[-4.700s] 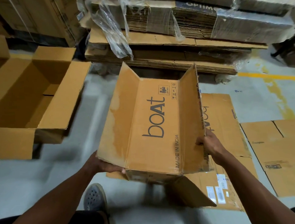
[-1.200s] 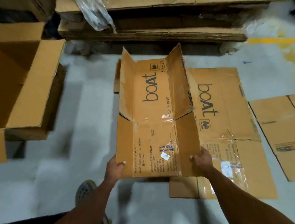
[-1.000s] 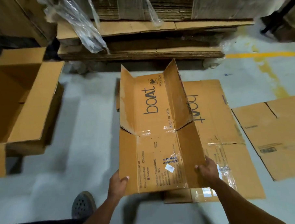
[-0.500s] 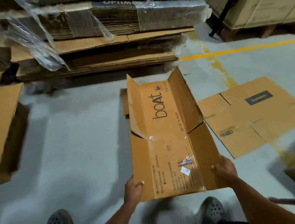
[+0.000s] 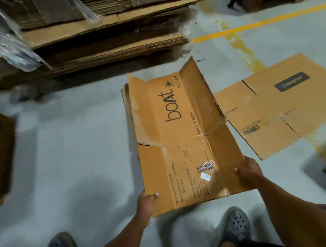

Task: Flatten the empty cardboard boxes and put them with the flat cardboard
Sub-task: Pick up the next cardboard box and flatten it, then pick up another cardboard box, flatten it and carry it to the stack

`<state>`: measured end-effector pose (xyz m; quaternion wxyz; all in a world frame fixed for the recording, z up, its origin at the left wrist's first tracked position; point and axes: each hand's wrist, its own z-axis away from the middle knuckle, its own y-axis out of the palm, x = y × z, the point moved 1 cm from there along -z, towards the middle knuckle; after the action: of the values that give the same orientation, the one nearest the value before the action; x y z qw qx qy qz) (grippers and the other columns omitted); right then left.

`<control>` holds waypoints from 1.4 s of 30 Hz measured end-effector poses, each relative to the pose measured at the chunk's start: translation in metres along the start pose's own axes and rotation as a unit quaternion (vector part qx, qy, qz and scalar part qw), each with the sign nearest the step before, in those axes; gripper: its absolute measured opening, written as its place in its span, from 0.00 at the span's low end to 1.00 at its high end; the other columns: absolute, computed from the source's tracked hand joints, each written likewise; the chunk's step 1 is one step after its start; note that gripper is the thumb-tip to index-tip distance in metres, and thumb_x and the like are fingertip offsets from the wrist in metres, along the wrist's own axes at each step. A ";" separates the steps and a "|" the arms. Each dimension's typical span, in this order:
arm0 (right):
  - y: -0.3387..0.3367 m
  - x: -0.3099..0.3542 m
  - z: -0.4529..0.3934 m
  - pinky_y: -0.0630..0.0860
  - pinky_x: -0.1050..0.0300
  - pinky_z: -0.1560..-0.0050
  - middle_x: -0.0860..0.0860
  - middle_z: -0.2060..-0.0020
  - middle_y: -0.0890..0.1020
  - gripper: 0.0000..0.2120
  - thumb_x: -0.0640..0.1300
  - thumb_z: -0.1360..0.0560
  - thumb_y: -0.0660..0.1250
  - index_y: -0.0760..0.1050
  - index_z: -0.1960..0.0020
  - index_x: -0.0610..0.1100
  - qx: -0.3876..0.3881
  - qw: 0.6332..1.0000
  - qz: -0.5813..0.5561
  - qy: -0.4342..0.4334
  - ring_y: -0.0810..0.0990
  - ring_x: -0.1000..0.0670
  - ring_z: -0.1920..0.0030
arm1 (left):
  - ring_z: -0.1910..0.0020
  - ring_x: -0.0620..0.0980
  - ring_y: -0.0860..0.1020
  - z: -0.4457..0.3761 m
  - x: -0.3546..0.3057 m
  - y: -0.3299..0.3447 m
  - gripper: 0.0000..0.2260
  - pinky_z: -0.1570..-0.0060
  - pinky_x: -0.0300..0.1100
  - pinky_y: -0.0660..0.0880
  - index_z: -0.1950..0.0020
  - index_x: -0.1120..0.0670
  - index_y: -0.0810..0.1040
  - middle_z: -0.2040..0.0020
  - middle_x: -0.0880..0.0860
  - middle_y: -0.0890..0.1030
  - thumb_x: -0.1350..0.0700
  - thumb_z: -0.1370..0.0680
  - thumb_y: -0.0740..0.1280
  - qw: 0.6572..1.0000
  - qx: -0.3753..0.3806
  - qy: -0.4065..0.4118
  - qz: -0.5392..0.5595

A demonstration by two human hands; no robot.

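Observation:
A brown cardboard box printed "boAt" (image 5: 179, 133) is collapsed almost flat, with its two far flaps still tilted upward. My left hand (image 5: 146, 202) grips its near left corner. My right hand (image 5: 247, 171) grips its near right edge. The box hangs low over the grey floor, over another flat sheet whose edge (image 5: 125, 104) shows at its left side. A flattened "Crompton" box (image 5: 273, 107) lies on the floor just to the right.
Stacks of flat cardboard (image 5: 102, 38) with loose plastic wrap (image 5: 11, 47) fill the back. An open box (image 5: 0, 149) stands at the left edge. A yellow floor line (image 5: 257, 24) runs at the back right. My two shoes (image 5: 235, 224) are near the bottom.
The box has gone from half-folded to nearly flat in my hands. My view has swung right, so the open box has slid to the left edge and the "Crompton" sheet is closer.

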<state>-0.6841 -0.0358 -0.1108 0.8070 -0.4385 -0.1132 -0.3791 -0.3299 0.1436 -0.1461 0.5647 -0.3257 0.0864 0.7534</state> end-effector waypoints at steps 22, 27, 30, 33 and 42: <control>0.025 0.085 0.012 0.69 0.54 0.34 0.44 0.32 0.78 0.26 0.48 0.23 0.70 0.72 0.27 0.41 0.067 0.986 0.147 -0.031 0.74 0.44 0.31 | 0.31 0.58 0.75 0.011 -0.055 -0.090 0.24 0.31 0.48 0.71 0.25 0.57 0.69 0.28 0.60 0.73 0.53 0.20 0.70 0.966 -0.020 0.121 -0.230; 0.048 0.150 0.068 0.70 0.54 0.40 0.40 0.39 0.81 0.26 0.44 0.24 0.72 0.71 0.28 0.41 0.045 0.991 0.091 -0.087 0.78 0.40 0.37 | 0.34 0.57 0.76 0.013 -0.099 -0.152 0.18 0.34 0.47 0.72 0.31 0.57 0.75 0.32 0.58 0.76 0.54 0.20 0.70 0.948 -0.050 0.199 -0.243; 0.079 0.186 0.078 0.70 0.55 0.41 0.37 0.40 0.81 0.25 0.44 0.23 0.72 0.72 0.29 0.40 0.064 0.980 0.123 -0.146 0.78 0.40 0.36 | 0.36 0.58 0.78 -0.004 -0.119 -0.196 0.15 0.35 0.47 0.72 0.35 0.57 0.79 0.35 0.58 0.79 0.55 0.21 0.70 0.940 -0.073 0.223 -0.247; 0.113 0.223 0.079 0.71 0.53 0.39 0.37 0.37 0.79 0.24 0.44 0.23 0.72 0.72 0.29 0.40 0.087 0.973 0.150 -0.154 0.77 0.40 0.35 | 0.37 0.56 0.78 -0.022 -0.133 -0.247 0.13 0.35 0.45 0.71 0.37 0.59 0.81 0.37 0.57 0.81 0.56 0.21 0.70 0.939 -0.097 0.231 -0.236; 0.178 0.385 0.213 0.71 0.56 0.44 0.39 0.38 0.80 0.25 0.43 0.21 0.67 0.67 0.26 0.40 0.200 0.931 0.253 -0.170 0.79 0.39 0.38 | 0.49 0.62 0.82 0.084 -0.137 -0.463 0.07 0.49 0.44 0.76 0.47 0.61 0.82 0.49 0.60 0.83 0.59 0.23 0.72 0.964 -0.149 0.167 -0.142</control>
<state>-0.2614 -0.0057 0.1019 0.9157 -0.3400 -0.2076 -0.0521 0.0780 0.2369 0.1096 0.5883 -0.5366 0.0191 0.6047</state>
